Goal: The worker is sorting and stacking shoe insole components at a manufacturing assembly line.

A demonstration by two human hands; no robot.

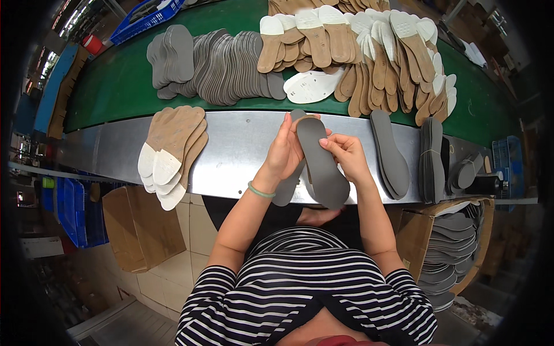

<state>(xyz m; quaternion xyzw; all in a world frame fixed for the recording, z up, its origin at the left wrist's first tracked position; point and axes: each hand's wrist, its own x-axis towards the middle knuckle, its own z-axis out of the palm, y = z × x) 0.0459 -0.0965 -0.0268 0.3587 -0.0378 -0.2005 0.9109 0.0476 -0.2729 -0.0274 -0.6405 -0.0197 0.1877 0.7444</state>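
Note:
A grey shoe insole is held between my two hands over the metal table edge, toe end tilted toward me. My left hand supports its left side near the upper end, a green bangle on the wrist. My right hand pinches the right edge between thumb and fingers. A sliver of brown board shows behind the insole's upper end; the rest of it is hidden. Below my left hand lies another grey insole, partly covered. Right of my hands, a small stack of grey insoles rests on the metal.
Brown-and-white insole boards overlap at the left of the metal strip. Across the green belt lie grey insoles and brown-white boards. A tied grey bundle stands right; cardboard boxes are below.

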